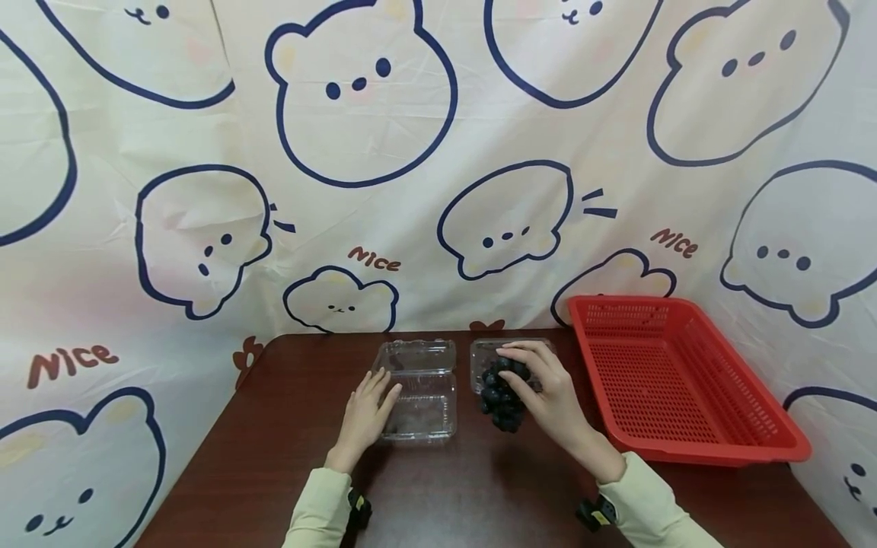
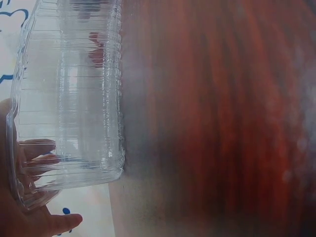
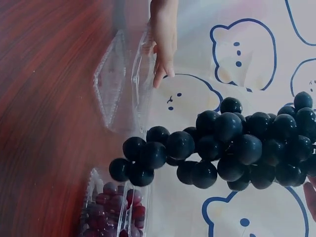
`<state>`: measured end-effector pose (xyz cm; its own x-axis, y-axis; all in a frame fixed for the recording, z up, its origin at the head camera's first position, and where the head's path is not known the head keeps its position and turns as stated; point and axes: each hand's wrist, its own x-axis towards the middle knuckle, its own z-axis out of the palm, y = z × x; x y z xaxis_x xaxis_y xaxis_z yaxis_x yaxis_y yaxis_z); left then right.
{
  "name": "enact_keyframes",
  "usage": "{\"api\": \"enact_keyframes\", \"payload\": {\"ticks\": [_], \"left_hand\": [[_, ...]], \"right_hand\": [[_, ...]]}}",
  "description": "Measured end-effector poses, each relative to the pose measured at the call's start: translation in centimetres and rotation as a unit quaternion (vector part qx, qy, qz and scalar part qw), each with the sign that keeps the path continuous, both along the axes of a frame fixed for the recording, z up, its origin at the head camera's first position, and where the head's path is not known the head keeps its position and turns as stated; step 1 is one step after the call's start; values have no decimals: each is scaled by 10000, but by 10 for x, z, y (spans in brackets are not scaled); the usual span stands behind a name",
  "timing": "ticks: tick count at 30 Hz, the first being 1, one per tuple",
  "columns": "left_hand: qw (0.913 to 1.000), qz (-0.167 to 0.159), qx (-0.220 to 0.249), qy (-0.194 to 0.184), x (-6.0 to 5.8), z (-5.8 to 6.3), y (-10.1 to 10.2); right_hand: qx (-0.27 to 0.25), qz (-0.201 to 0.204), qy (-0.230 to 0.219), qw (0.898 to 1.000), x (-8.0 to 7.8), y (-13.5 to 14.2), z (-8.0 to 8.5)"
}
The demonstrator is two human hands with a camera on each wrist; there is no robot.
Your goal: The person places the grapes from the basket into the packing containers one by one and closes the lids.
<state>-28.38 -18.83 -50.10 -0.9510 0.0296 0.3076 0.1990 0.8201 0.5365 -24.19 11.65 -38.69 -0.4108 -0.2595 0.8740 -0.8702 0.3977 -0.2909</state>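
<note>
My left hand (image 1: pixel 368 407) lies back upward, fingers extended, at the left edge of the unfolded clear container (image 1: pixel 419 417); firmness of contact cannot be determined. Caution: sideways pressure could slide or tip such light plastic. My right hand (image 1: pixel 553 390) arches over the bunch of dark grapes (image 1: pixel 499 397) from the right, pinching its far end between thumb and fingers; the near end lacks support. Caution: excess pinch force could split berries or detach them; insufficient force could drop the bunch onto the worktop (image 1: pixel 438 502). Beyond the bunch sits the clear box (image 1: pixel 482 358) of red grapes (image 3: pixel 116 202); a low swing could knock it. The red basket (image 1: pixel 699 453) stands right of my right hand.
</note>
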Motion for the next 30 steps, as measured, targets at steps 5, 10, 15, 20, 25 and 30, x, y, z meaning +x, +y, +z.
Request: {"api": "enact_keyframes", "payload": {"ticks": [5,10,15,20,25,30], "left_hand": [[10000,-17,-3,-43,0,0,0],[10000,9,-15,-28,0,1,1],[10000,12,9,50,0,0,3],[9999,46,12,99,0,-1,5],[10000,70,-21,2,1,0,6],[10000,63,19,-61,1,0,7]], "right_hand": [[-30,53,-107,9999,1,-4,0],[-31,87,-89,9999,1,-7,2],[-6,110,-82,9999,0,-11,4],[48,58,-84,9999,1,-14,6],[79,64,-50,9999,1,-17,6],[98,133,17,9999,0,-20,5]]}}
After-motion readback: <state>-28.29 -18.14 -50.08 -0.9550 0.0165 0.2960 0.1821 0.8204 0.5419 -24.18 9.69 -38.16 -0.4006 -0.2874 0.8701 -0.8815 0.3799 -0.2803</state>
